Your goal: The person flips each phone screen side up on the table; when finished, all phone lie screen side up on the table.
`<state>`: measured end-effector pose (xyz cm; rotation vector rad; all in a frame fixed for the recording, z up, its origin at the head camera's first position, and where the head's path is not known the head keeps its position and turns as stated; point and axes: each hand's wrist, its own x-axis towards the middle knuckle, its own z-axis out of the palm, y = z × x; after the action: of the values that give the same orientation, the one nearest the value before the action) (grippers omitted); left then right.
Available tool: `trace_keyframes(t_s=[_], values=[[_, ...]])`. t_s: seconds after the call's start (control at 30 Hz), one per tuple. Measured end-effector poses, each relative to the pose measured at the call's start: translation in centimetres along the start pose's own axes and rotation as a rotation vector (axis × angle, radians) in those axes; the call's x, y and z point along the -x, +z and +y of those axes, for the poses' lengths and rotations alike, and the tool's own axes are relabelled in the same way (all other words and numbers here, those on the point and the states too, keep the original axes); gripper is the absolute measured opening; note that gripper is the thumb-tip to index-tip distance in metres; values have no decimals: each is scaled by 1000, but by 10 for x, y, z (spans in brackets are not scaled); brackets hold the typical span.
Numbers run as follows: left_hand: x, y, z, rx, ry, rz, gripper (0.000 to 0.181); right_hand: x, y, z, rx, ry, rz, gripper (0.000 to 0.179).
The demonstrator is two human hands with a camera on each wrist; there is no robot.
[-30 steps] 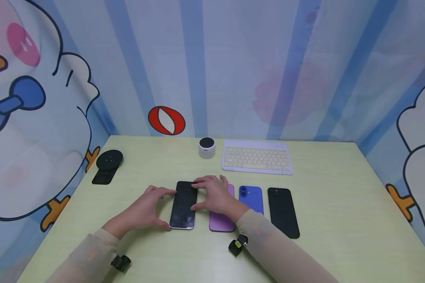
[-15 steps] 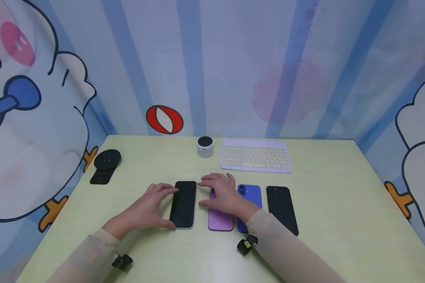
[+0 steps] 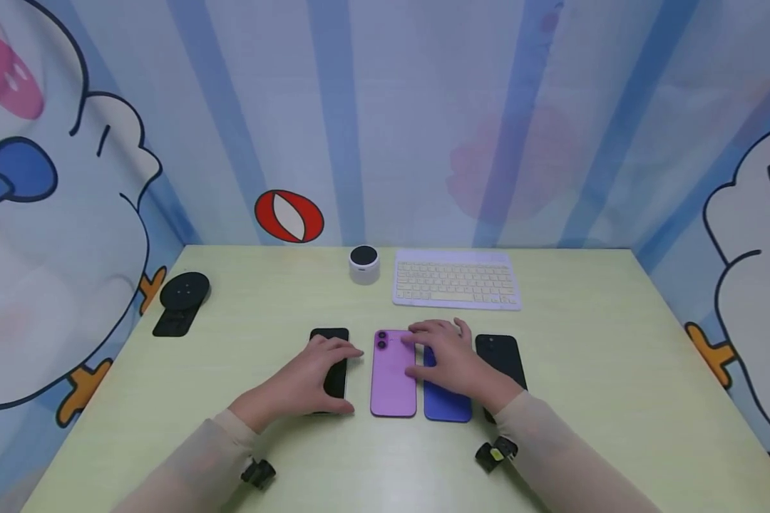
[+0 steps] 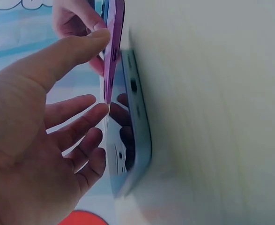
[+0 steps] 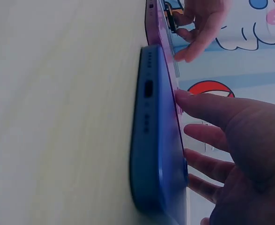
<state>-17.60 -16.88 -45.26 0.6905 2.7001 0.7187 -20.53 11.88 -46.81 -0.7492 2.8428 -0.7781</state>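
Phones lie in a row on the table. My left hand hovers across the black-screened phone, thumb and fingers spread towards the left edge of the purple phone, with a small gap. My right hand reaches over the blue phone; its thumb and fingertips are at the purple phone's right edge, and whether they touch it I cannot tell. Beneath the right wrist, a black phone is partly hidden. In the right wrist view the blue phone lies below the spread fingers.
Behind the phones stand a small white speaker with a dark top and a lilac keyboard. A black folding stand with a round pad lies at the left. A printed curtain closes off the table's back.
Both hands have moved right: the left from the black-screened phone's left edge to above it, the right from that phone's right edge to above the blue phone. The purple phone is now uncovered.
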Motion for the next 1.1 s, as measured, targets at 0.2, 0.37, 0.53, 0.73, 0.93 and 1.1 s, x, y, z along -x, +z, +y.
trace_keyframes(t_s=[0.2,0.37,0.53,0.73,0.93,1.1], values=[[-11,7,9,-47,41,-21,81,5,-6,5,29,-2,-11,54],[-15,12,11,-94,58,-5,83,4,-5,9,29,4,-27,54],[-17,14,13,-92,45,8,86,3,-4,10,5,-4,-22,55],[-18,15,14,-91,33,23,89,1,-4,8,-16,5,-28,59],[-18,16,15,-89,7,12,92,-1,-3,7,-11,26,-31,63],[-18,15,17,-77,-3,11,92,-1,-2,6,-48,52,-22,65]])
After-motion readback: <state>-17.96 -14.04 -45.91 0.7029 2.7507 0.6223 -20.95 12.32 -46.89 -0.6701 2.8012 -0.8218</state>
